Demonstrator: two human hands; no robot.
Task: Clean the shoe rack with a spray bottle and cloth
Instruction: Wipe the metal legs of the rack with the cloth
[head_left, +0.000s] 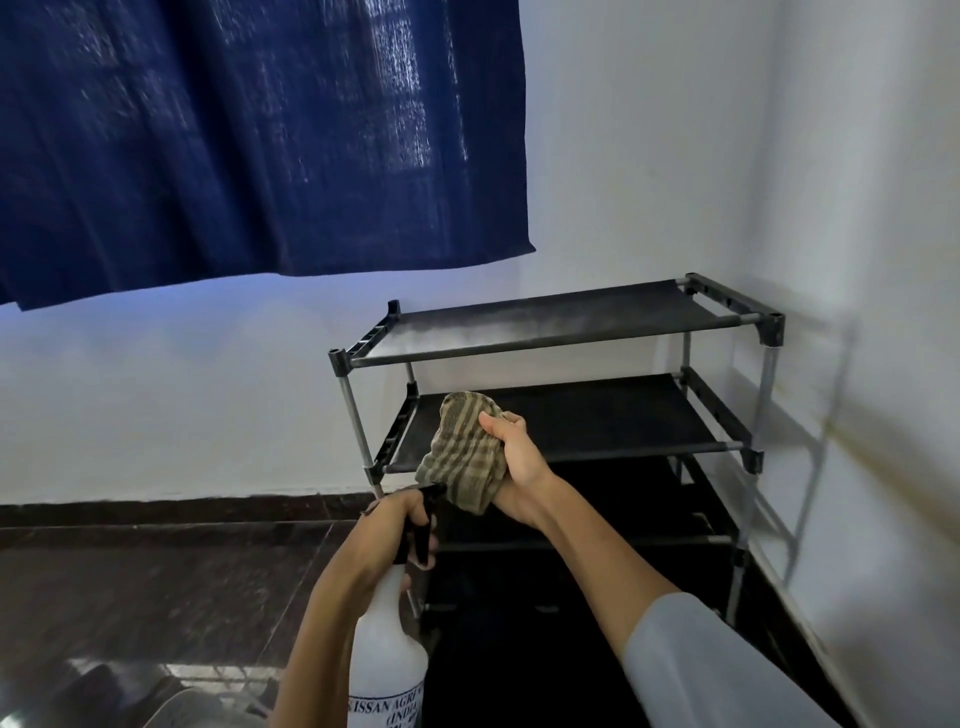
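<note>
A black shoe rack (566, 343) with fabric shelves and metal poles stands in the room's corner. Its top shelf shows a pale dusty or misted patch. My left hand (400, 525) grips the black trigger head of a white spray bottle (387, 654), whose nozzle points toward the rack. My right hand (519, 457) holds a bunched, striped olive cloth (462, 452) in front of the rack's second shelf. Whether the cloth touches the shelf I cannot tell.
White walls (883, 260) close in behind and to the right of the rack. A dark blue curtain (249, 135) hangs at upper left. The floor (156, 587) is dark polished tile, with a greyish object (171, 706) at the bottom left edge.
</note>
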